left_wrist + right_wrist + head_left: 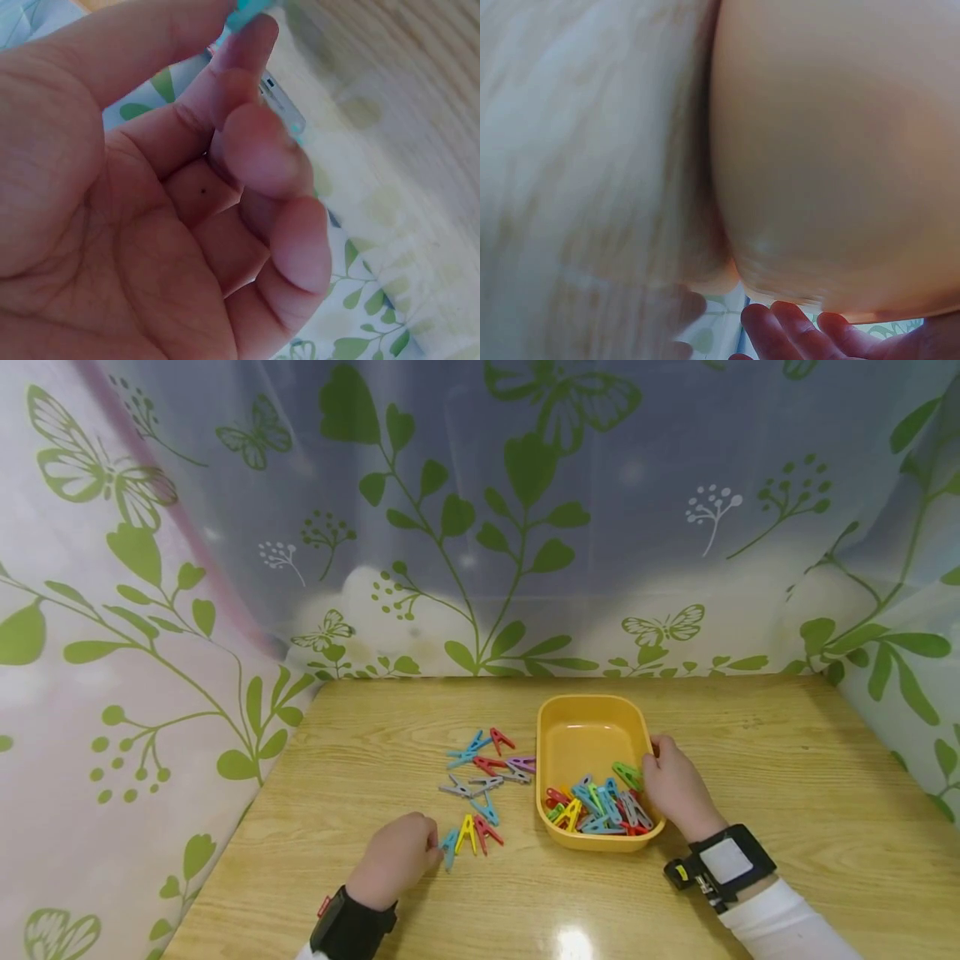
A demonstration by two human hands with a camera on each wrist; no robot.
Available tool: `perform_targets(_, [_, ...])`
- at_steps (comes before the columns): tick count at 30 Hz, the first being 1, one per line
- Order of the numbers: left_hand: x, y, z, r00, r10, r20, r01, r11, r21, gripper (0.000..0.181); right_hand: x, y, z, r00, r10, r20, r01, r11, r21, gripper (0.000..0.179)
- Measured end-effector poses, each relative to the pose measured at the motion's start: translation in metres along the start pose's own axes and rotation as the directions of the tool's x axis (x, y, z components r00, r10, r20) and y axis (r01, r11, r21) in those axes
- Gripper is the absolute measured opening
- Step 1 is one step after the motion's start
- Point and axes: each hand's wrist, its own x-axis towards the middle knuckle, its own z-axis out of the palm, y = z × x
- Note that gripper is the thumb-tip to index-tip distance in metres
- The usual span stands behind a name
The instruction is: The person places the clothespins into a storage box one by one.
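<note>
A left hand [397,857] is pinching a light-blue plastic clothespin [450,842] — likely light, stiff, best held across its legs — at eight o'clock from a yellow rectangular plastic tray [588,746], whose three-o'clock rim the right hand [679,791] is gripping.

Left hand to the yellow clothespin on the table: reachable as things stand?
Likely yes: the yellow clothespin lies near the left hand, nothing seen on top. That hand pinches a blue clothespin, though, so may need to release it first.
</note>
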Motion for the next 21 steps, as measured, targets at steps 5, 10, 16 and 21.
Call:
perform_targets(5, [0.001,-0.001,-0.007,0.999,-0.031,-0.035,0.031,0.999,-0.008,0.025,0.000,0.000,0.001,1.000,0.003,-0.003,-0.003,1.000,0.000,0.055])
perform_targets(10, [0.001,0.002,-0.011,0.993,-0.036,-0.111,0.036,0.999,-0.007,0.026,0.000,0.000,0.001,1.000,-0.007,-0.010,0.007,1.000,-0.008,0.054])
perform_targets(16, [0.004,0.010,-0.009,0.968,-0.005,-0.252,0.014,0.999,0.037,0.020,-0.001,0.000,0.001,1.000,-0.005,-0.011,0.005,1.000,-0.009,0.054])
perform_targets(21, [0.013,0.022,-0.007,0.944,0.033,-0.327,-0.026,0.999,0.025,0.016,0.000,0.000,0.000,1.000,-0.001,-0.004,0.001,1.000,-0.008,0.055])
